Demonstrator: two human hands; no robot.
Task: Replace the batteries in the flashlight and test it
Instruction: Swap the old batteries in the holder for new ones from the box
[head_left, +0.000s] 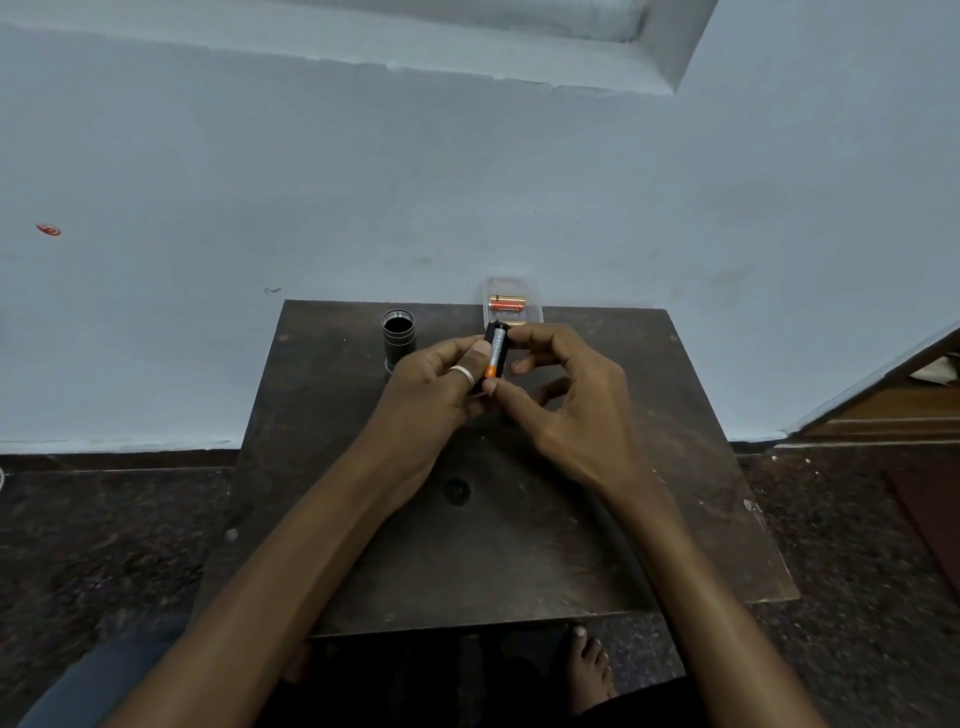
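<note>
We face a pale blue wall (467, 171), scuffed and marked, with a small red sticker (48, 229) at nine o'clock. At twelve to one o'clock a recessed ledge (597, 31) cuts into it, perhaps a window sill. Below us stands a dark, worn wooden table (519, 545), pushed against the wall. Around it spreads a dark speckled floor (104, 545). At three o'clock we see a wooden doorway (893, 410). The light is dim and even.
</note>
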